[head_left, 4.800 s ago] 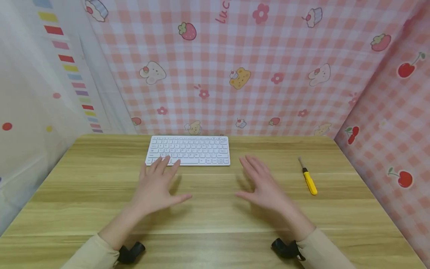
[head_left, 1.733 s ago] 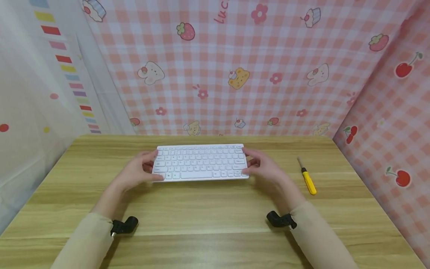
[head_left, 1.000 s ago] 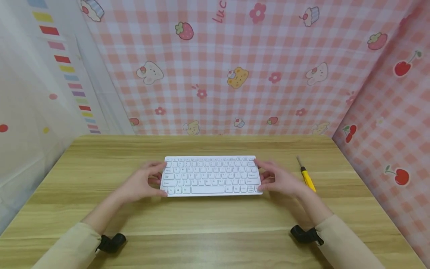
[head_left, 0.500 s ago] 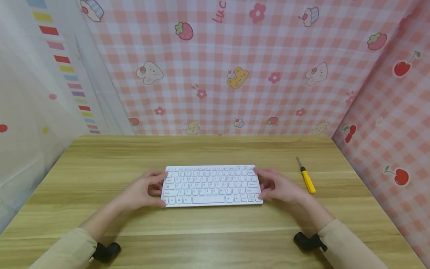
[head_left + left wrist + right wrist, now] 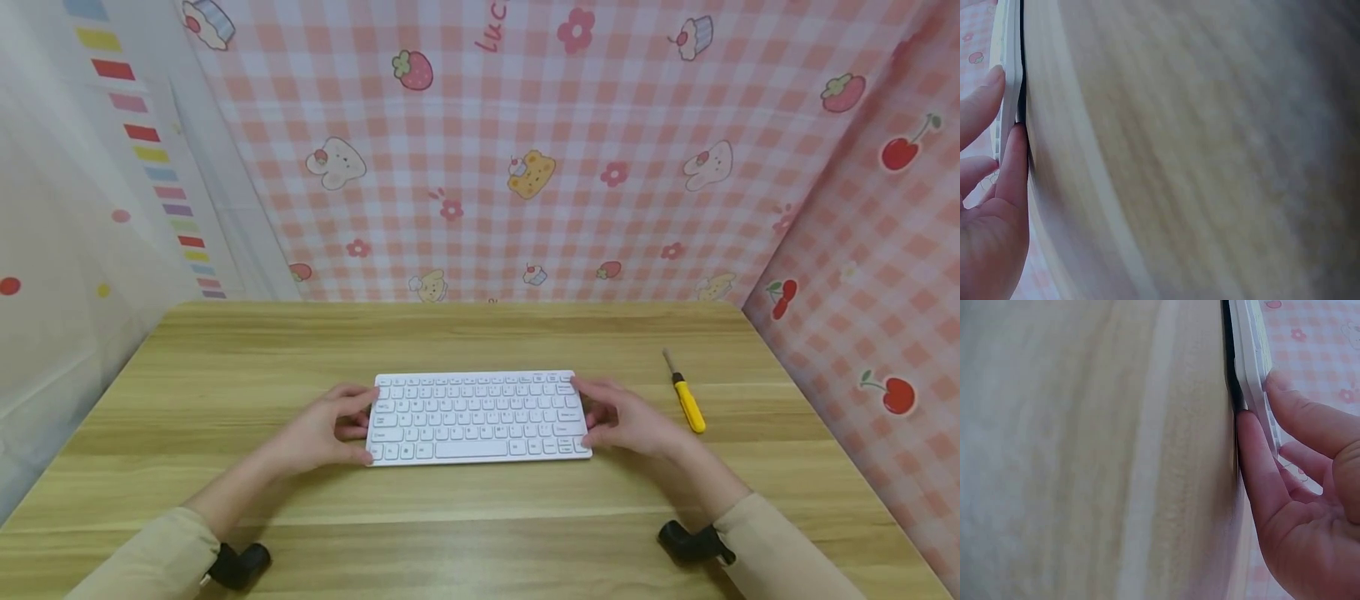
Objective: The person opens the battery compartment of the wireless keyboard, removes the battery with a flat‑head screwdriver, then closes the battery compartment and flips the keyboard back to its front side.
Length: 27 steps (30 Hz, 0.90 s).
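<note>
A slim white keyboard point(image 5: 480, 417) lies low over the middle of the wooden table, its keys facing up and its space bar toward the person. At its left end, my left hand point(image 5: 322, 429) grips the short edge with the fingers bent. My right hand point(image 5: 626, 421) holds the opposite end in the same way. Seen edge-on in the left wrist view, the keyboard point(image 5: 1013, 81) sits between the digits of the left hand point(image 5: 991, 225), with a dark strip along its underside. The right wrist view has the keyboard point(image 5: 1250, 362) pinched by the right hand point(image 5: 1304, 506).
A screwdriver point(image 5: 688, 404) with a yellow handle lies right of the right hand, its shaft pointing away. Pink checked cloth point(image 5: 480, 167) hangs behind the table point(image 5: 480, 542) and along its right side; a pale curtain point(image 5: 67, 250) hangs at the left.
At first both hands were open, the left at the keyboard's front edge. Since then they have gripped its two ends and brought it nearer and rightward. Over the last half second it shifted only slightly.
</note>
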Each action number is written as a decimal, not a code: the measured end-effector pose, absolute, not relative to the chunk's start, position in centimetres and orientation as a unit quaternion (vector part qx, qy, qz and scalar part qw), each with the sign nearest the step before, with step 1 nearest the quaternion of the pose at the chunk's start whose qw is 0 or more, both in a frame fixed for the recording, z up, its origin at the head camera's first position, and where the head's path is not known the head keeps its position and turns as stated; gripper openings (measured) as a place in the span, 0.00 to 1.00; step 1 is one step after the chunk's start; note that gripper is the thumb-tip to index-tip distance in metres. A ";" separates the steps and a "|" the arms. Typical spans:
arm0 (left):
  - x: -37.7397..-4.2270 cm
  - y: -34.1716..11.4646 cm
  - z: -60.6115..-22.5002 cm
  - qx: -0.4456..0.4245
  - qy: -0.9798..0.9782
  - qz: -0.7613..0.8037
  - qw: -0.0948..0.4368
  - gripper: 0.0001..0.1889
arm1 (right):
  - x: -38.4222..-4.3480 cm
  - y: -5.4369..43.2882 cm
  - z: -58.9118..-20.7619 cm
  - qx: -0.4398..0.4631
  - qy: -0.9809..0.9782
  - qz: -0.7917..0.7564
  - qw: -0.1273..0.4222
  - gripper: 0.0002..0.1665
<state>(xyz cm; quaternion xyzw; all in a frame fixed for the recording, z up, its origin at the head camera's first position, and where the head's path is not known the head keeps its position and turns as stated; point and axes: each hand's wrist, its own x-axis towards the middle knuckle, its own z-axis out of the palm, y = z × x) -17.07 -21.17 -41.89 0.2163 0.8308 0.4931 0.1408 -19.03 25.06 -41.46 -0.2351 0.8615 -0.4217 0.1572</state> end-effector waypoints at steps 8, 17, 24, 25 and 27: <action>-17.0 -21.1 -41.9 0.220 0.827 0.498 0.140 0.46 | -19.0 25.2 -41.5 -0.240 0.864 -0.416 0.150 0.50; -17.0 -21.1 -41.8 0.224 0.824 0.501 0.141 0.46 | -19.1 25.7 -41.9 -0.253 0.858 -0.422 0.148 0.49; -17.6 -21.6 -41.7 0.244 0.829 0.483 0.140 0.46 | -19.2 25.8 -42.0 -0.248 0.863 -0.414 0.152 0.50; -17.8 -21.6 -41.6 0.249 0.837 0.469 0.131 0.45 | -19.2 25.8 -42.0 -0.246 0.864 -0.413 0.153 0.51; -18.1 -21.7 -41.2 0.256 0.855 0.439 0.104 0.44 | -19.2 25.7 -42.0 -0.247 0.863 -0.413 0.155 0.51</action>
